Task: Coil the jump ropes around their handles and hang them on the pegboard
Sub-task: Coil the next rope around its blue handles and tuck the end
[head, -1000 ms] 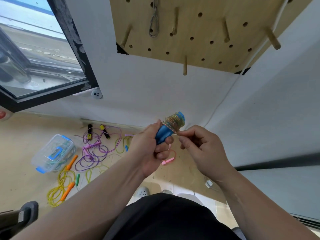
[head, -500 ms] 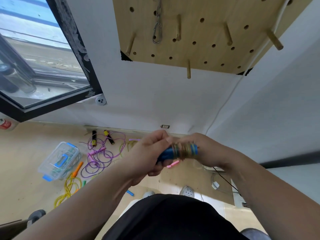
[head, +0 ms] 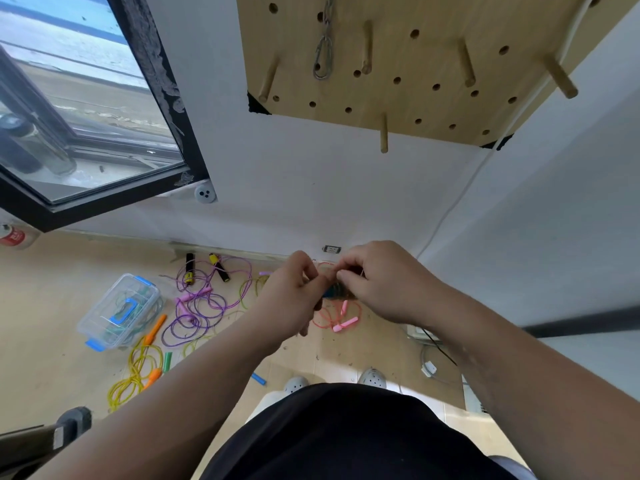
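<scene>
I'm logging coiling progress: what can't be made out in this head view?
1) The blue-handled jump rope: mostly hidden in the head view between the left hand and right hand that grip it, so how its coil is finished cannot be told.
2) The pegboard: its top is cut off by the upper frame edge.
3) The clear box: its contents are blurred behind the plastic walls.
</scene>
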A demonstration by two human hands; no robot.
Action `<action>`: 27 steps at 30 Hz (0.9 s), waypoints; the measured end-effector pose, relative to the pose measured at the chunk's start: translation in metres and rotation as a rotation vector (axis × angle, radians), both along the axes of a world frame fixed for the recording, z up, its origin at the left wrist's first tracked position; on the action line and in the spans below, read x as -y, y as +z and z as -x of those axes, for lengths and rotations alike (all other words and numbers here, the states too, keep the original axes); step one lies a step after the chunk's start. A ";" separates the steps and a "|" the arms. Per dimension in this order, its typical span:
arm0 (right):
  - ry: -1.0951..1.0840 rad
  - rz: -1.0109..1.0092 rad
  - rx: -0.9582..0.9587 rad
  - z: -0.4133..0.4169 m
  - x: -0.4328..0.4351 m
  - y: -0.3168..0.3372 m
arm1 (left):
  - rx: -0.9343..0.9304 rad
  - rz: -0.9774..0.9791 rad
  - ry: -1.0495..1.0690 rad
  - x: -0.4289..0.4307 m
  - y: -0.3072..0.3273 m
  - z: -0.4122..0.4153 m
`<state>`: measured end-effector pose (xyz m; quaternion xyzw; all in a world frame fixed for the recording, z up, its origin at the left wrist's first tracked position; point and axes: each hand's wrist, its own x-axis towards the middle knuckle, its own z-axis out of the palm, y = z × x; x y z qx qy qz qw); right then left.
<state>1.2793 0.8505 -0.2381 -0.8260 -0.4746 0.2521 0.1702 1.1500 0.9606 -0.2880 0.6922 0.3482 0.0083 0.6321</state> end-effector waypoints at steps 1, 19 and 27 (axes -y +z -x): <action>-0.049 -0.046 -0.009 0.004 0.004 -0.002 | 0.022 0.104 0.037 0.000 0.000 0.000; -0.434 -0.535 -0.270 0.034 0.034 -0.010 | 0.193 0.982 0.472 0.016 0.028 -0.024; -0.560 -0.586 -1.075 0.029 0.038 0.006 | 0.283 1.136 0.292 0.017 0.044 -0.017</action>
